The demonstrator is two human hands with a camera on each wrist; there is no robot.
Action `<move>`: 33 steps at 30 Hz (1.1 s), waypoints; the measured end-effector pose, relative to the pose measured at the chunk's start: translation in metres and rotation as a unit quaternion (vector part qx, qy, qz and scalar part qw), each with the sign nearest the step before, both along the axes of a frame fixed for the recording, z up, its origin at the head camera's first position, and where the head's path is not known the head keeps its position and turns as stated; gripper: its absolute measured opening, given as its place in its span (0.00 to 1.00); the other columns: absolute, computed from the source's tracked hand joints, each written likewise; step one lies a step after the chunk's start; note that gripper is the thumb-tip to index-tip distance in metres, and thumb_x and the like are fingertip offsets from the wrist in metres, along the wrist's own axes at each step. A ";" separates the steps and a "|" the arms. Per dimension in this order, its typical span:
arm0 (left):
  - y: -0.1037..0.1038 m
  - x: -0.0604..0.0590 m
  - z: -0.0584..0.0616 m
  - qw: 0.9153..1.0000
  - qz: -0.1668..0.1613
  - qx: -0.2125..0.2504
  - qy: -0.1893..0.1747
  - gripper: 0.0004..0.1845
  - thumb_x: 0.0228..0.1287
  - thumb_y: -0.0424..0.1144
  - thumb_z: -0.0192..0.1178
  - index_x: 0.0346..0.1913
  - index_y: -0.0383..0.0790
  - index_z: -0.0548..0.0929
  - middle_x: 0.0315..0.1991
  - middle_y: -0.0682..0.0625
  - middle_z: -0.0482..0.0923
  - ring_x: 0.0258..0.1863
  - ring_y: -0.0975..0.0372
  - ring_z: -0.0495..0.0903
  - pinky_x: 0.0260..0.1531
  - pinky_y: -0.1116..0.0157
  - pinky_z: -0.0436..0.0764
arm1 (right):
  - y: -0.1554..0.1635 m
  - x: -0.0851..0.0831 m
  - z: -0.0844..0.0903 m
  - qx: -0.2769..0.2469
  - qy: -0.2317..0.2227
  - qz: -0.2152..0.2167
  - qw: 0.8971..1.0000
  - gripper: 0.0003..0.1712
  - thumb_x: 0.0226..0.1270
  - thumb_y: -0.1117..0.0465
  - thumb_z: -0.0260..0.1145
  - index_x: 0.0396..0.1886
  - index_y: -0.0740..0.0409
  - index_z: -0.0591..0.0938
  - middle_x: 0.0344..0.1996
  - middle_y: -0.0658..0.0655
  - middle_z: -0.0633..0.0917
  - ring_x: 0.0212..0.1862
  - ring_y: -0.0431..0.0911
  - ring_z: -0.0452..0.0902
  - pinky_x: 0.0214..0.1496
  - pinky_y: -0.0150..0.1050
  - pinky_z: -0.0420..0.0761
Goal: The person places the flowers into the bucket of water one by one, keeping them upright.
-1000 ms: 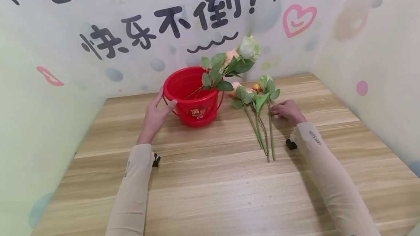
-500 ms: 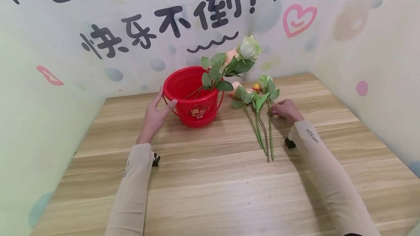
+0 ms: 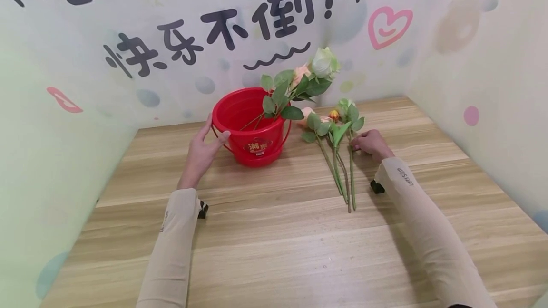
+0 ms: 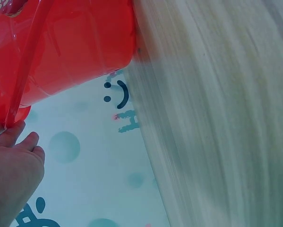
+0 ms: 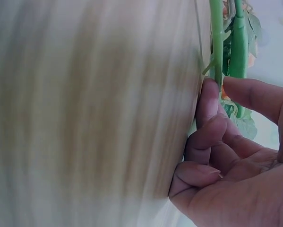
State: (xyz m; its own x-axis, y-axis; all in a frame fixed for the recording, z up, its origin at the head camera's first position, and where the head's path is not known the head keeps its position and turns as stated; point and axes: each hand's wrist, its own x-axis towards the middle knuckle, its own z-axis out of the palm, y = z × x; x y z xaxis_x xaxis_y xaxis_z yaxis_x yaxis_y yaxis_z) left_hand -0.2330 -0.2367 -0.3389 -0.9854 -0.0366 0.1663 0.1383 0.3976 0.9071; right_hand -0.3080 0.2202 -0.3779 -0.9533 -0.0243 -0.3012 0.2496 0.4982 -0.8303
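A red plastic bucket (image 3: 257, 153) stands upright on the table. My left hand (image 3: 201, 156) touches its near left side, thumb and fingers spread straight against the wall at the rim; in the left wrist view the fingertips meet the bucket's handle (image 4: 25, 66). A white rose (image 3: 324, 63) and a peach one lean out of the bucket to the right. Beside it lie several flower stems. My right hand (image 3: 371, 144) pinches the rightmost, a pale green flower (image 3: 346, 104), by its stem (image 5: 218, 42) between thumb and index finger, low against the tabletop; the other fingers curl in.
A peach flower (image 3: 307, 112) and an orange tulip-like bud (image 3: 334, 114) lie just left of the pinched stem, their stems close together. The wood table (image 3: 274, 251) is bounded by printed walls at the back and both sides.
My right hand has shifted slightly left, and the pale green flower's stem with it. My left hand and the bucket have stayed in place.
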 end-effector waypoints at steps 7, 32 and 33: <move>0.000 0.000 0.003 1.000 0.001 -0.005 0.003 0.45 0.70 0.60 0.64 0.83 0.58 0.54 0.82 0.59 0.52 0.80 0.56 0.51 0.69 0.45 0.69 | -0.003 -0.002 0.002 0.008 0.004 0.007 1.000 0.17 0.72 0.67 0.64 0.53 0.76 0.79 0.28 0.48 0.83 0.32 0.38 0.76 0.37 0.31 0.75; -0.002 -0.001 -0.002 1.000 0.002 -0.003 0.006 0.45 0.70 0.60 0.64 0.83 0.55 0.55 0.82 0.58 0.52 0.80 0.56 0.51 0.71 0.46 0.67 | 0.015 0.008 -0.002 -0.141 0.057 -0.035 0.988 0.16 0.78 0.67 0.58 0.57 0.75 0.74 0.29 0.45 0.84 0.31 0.37 0.80 0.31 0.30 0.82; -0.002 -0.001 -0.002 1.000 0.002 -0.003 0.007 0.45 0.70 0.60 0.64 0.83 0.55 0.55 0.82 0.58 0.52 0.80 0.56 0.51 0.71 0.46 0.66 | 0.015 0.009 -0.002 -0.148 0.063 -0.036 0.986 0.14 0.78 0.67 0.58 0.56 0.74 0.75 0.29 0.45 0.84 0.32 0.38 0.80 0.31 0.30 0.82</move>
